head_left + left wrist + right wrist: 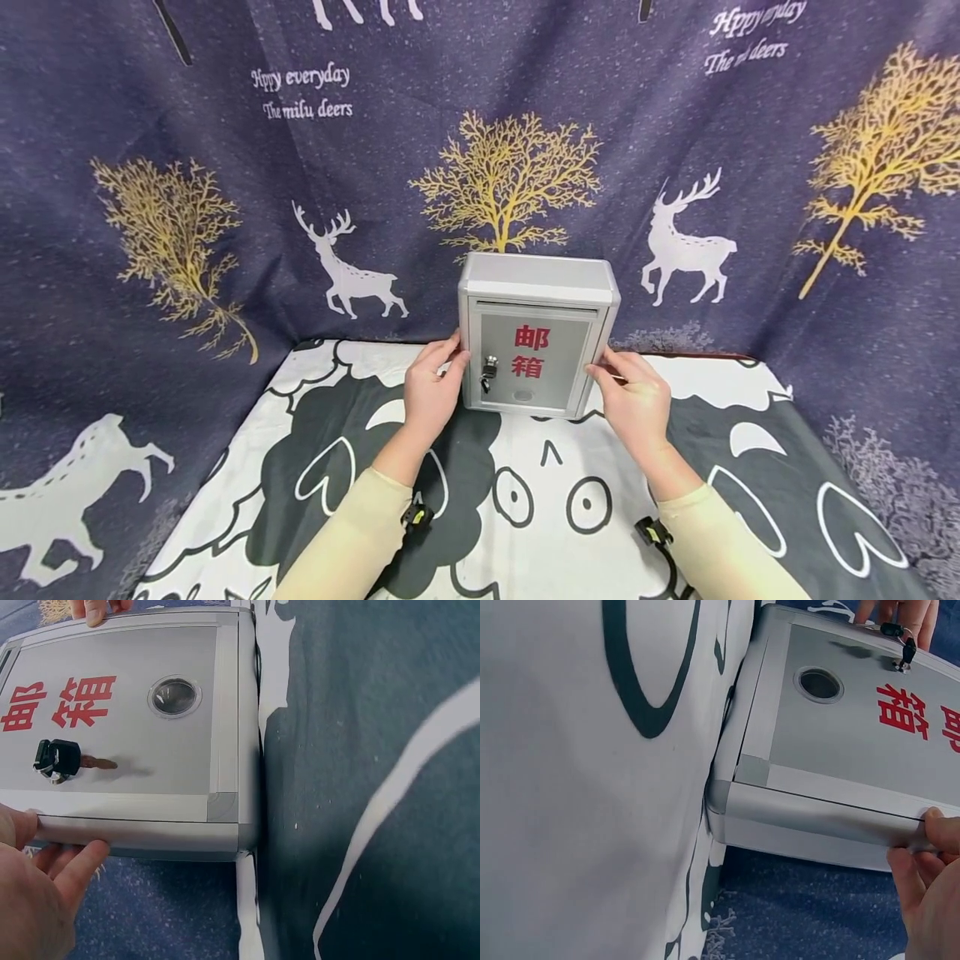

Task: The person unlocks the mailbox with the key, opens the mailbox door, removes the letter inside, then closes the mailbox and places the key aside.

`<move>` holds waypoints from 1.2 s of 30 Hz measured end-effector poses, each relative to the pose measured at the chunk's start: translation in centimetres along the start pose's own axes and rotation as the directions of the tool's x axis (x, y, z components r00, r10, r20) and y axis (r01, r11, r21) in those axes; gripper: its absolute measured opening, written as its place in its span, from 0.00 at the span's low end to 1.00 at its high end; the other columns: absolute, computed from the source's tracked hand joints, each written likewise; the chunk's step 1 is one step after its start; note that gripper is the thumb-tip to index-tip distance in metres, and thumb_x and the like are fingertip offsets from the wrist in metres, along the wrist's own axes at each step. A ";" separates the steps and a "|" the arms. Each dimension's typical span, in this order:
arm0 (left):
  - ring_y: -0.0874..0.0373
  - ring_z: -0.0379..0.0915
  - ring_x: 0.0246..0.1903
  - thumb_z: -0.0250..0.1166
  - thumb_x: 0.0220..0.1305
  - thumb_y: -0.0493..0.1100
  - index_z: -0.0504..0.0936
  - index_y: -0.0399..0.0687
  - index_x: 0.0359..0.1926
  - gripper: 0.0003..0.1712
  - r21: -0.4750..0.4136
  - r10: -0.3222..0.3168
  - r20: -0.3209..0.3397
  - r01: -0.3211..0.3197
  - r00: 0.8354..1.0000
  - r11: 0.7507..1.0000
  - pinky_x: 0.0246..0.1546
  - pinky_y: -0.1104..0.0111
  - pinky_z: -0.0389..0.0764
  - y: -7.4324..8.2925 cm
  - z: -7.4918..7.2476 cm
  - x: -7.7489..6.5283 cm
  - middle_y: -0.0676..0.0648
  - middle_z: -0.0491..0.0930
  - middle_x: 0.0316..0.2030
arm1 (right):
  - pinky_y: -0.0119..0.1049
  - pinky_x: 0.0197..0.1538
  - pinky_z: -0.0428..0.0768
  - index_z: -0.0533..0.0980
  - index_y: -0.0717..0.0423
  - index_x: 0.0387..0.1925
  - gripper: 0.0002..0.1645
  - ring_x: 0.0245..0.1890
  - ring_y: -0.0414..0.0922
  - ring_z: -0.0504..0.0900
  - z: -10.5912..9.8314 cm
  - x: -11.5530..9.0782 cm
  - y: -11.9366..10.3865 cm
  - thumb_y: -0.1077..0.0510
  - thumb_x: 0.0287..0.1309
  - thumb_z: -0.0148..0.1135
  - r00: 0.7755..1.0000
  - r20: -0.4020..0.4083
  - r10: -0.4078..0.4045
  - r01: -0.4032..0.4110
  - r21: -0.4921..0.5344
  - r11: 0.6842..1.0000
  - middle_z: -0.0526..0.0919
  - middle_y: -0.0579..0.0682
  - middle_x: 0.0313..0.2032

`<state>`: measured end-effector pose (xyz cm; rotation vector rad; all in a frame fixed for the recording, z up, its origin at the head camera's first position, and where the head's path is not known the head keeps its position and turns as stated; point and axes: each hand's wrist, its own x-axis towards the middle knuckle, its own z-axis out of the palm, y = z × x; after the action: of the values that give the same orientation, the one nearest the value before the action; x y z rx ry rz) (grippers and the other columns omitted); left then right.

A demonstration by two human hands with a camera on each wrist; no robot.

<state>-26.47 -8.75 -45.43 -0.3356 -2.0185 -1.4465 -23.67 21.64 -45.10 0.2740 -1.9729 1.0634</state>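
Note:
A silver metal mailbox (566, 350) with red characters on its door stands upright at the back of the table. My left hand (433, 379) holds its left side, thumb at the front edge and fingers along the side wall. On the opposite side my right hand (636, 398) grips the box in the same way, with the thumb (939, 825) on the front frame. A bunch of keys (58, 759) hangs at the lock on the left of the door. Low on the door sits a round window (175, 697). The box's bottom edge is right at the tablecloth in both wrist views.
A black-and-white cartoon cloth (547, 550) covers the table. Close behind the mailbox hangs a dark blue curtain (480, 67) printed with deer and golden trees. A small black device with a cable (654, 532) is at the right wrist.

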 end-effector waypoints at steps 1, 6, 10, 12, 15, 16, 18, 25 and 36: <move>0.48 0.89 0.50 0.76 0.73 0.38 0.91 0.43 0.64 0.20 -0.001 0.004 -0.003 -0.004 1.000 1.000 0.36 0.78 0.81 -0.1 0.1 0.0 0.45 0.92 0.51 | 0.13 0.44 0.80 0.92 0.63 0.51 0.20 0.37 0.57 0.94 -0.1 0.0 0.1 0.72 0.56 0.84 1.000 -0.001 -0.004 0.004 -0.006 1.000 0.94 0.52 0.39; 0.47 0.89 0.50 0.77 0.72 0.37 0.91 0.42 0.63 0.20 -0.016 0.003 -0.010 -0.003 1.000 1.000 0.35 0.81 0.78 -0.3 0.5 -0.1 0.45 0.92 0.51 | 0.13 0.43 0.79 0.92 0.63 0.51 0.20 0.38 0.57 0.93 -0.1 0.0 0.2 0.72 0.55 0.84 1.000 -0.004 -0.005 0.005 -0.004 1.000 0.94 0.53 0.39; 0.46 0.89 0.50 0.77 0.72 0.36 0.91 0.41 0.62 0.20 -0.019 0.004 -0.024 -0.005 1.000 1.000 0.35 0.81 0.77 -0.5 0.4 -0.1 0.45 0.92 0.51 | 0.13 0.43 0.79 0.92 0.63 0.51 0.20 0.38 0.57 0.93 0.1 0.0 0.4 0.71 0.56 0.84 1.000 0.001 -0.003 0.003 0.000 1.000 0.94 0.53 0.39; 0.45 0.89 0.49 0.77 0.71 0.36 0.91 0.40 0.62 0.20 -0.024 0.004 -0.028 -0.004 1.000 1.000 0.35 0.80 0.77 -0.6 0.4 -0.2 0.44 0.92 0.51 | 0.13 0.43 0.79 0.92 0.63 0.51 0.20 0.39 0.57 0.93 0.2 0.0 0.4 0.71 0.57 0.84 1.000 0.004 -0.001 0.001 0.004 1.000 0.94 0.53 0.39; 0.45 0.89 0.50 0.77 0.72 0.36 0.91 0.41 0.63 0.20 -0.033 -0.003 -0.024 0.002 1.000 0.999 0.35 0.80 0.77 -0.7 0.4 -0.2 0.44 0.92 0.51 | 0.13 0.43 0.79 0.92 0.63 0.52 0.20 0.39 0.57 0.93 0.3 -0.1 0.5 0.71 0.57 0.84 1.000 0.003 0.005 -0.005 0.016 1.000 0.94 0.53 0.40; 0.45 0.89 0.50 0.77 0.72 0.36 0.91 0.41 0.63 0.20 -0.032 -0.003 -0.022 0.003 1.000 0.999 0.35 0.80 0.78 -0.7 0.4 -0.3 0.44 0.91 0.51 | 0.13 0.43 0.80 0.92 0.62 0.52 0.20 0.39 0.58 0.93 0.3 -0.2 0.5 0.71 0.58 0.83 1.000 0.003 0.008 -0.008 0.019 1.000 0.94 0.52 0.40; 0.45 0.89 0.50 0.77 0.72 0.36 0.91 0.41 0.63 0.20 -0.027 -0.003 -0.018 0.002 1.000 1.000 0.35 0.81 0.78 -0.8 0.4 -0.3 0.44 0.91 0.51 | 0.13 0.43 0.80 0.92 0.62 0.53 0.20 0.39 0.57 0.93 0.3 -0.3 0.6 0.71 0.58 0.83 1.000 0.006 0.016 -0.017 0.019 1.000 0.94 0.52 0.41; 0.46 0.89 0.49 0.76 0.73 0.37 0.91 0.43 0.64 0.20 0.023 0.031 -0.021 -0.030 0.999 0.999 0.38 0.82 0.79 -1.0 0.5 -0.4 0.44 0.91 0.52 | 0.14 0.42 0.80 0.91 0.60 0.56 0.22 0.41 0.41 0.92 0.0 -0.4 0.7 0.70 0.59 0.83 0.998 0.042 0.055 -0.056 0.020 0.998 0.93 0.51 0.43; 0.47 0.90 0.49 0.77 0.73 0.38 0.91 0.43 0.64 0.21 0.015 0.046 0.000 -0.046 0.999 0.999 0.38 0.82 0.79 -1.3 0.5 -0.3 0.44 0.92 0.51 | 0.14 0.43 0.79 0.90 0.59 0.58 0.23 0.43 0.30 0.87 -0.3 -0.3 1.4 0.70 0.61 0.82 0.994 0.072 0.079 -0.081 0.020 0.997 0.92 0.51 0.45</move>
<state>-27.13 -8.69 -46.68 -0.3730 -2.0068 -1.4023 -24.01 22.68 -46.02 0.2501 -2.0513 1.1416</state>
